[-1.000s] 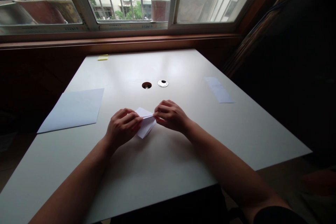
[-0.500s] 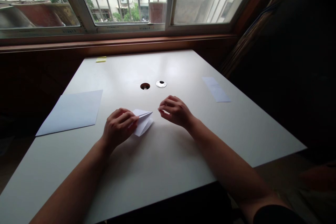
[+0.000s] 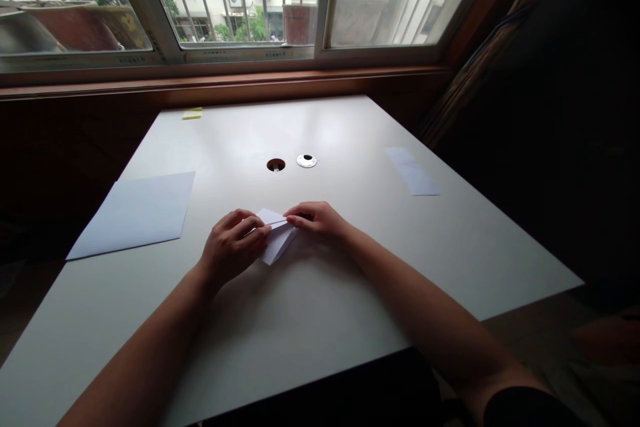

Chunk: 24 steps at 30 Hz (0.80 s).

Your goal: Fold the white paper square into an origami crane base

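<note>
A small folded piece of white paper (image 3: 278,244) is held between my two hands, just over the middle of the table. My left hand (image 3: 234,240) grips its left side, with thumb and fingers closed on the paper. At its right tip, my right hand (image 3: 315,219) pinches the paper between thumb and fingertips. A crease line runs across the top of the paper, and a flap hangs below it toward me. The part under my left fingers is hidden.
The white table (image 3: 330,293) carries a large white sheet (image 3: 135,213) at left and a narrow paper strip (image 3: 413,171) at right. Beyond my hands are a round cable hole (image 3: 276,165) and its ring cover (image 3: 307,161). Yellow sticky notes (image 3: 193,113) lie by the far edge, below the window.
My right hand has come left and down from beside the paper and now pinches its right tip. My left hand, still holding the paper, has shifted slightly right.
</note>
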Available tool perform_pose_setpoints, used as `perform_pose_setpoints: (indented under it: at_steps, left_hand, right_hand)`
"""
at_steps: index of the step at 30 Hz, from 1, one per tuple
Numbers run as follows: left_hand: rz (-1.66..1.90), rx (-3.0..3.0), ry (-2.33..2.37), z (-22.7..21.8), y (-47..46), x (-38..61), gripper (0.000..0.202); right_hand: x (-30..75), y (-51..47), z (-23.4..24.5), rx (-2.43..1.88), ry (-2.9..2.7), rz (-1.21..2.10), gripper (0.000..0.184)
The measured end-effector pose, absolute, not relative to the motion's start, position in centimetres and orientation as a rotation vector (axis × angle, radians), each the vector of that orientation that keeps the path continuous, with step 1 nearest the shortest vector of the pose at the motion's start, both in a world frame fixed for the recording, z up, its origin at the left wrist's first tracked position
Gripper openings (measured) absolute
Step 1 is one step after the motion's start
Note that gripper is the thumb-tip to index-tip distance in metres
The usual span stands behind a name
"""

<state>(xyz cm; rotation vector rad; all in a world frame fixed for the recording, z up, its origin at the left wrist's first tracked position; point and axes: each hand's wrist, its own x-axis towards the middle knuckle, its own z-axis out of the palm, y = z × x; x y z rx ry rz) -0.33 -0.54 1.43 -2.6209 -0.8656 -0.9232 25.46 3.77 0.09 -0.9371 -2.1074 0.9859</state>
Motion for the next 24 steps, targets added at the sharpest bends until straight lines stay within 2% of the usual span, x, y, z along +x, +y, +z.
perform_pose_setpoints:
  at_steps: [4,12,16,21,24]
  left_hand:
    - [-0.897,-2.640,-0.872,1.2,-0.6,-0.3,0.022]
    - [-0.899,-2.664,-0.958,1.0,-0.4,0.2,0.029]
    - [-0.943,-2.607,-1.119,0.9,-0.3,0.1,0.034]
    - [-0.956,-2.484,-1.318,0.5,0.0,-0.4,0.047]
    - [-0.985,-2.518,-1.320,0.2,0.3,-0.5,0.036]
  right_hand:
    - [25.4,3.9,0.0,-0.995,-1.972,1.239,0.037]
    - [25.3,4.0,-0.3,-0.966,-1.758,1.451,0.039]
    - [25.4,4.1,-0.4,-0.965,-1.783,1.404,0.034]
    - [25.5,4.1,-0.3,-0.982,-1.891,1.194,0.021]
    - [25.5,4.0,-0.2,-0.951,-1.932,1.098,0.016]
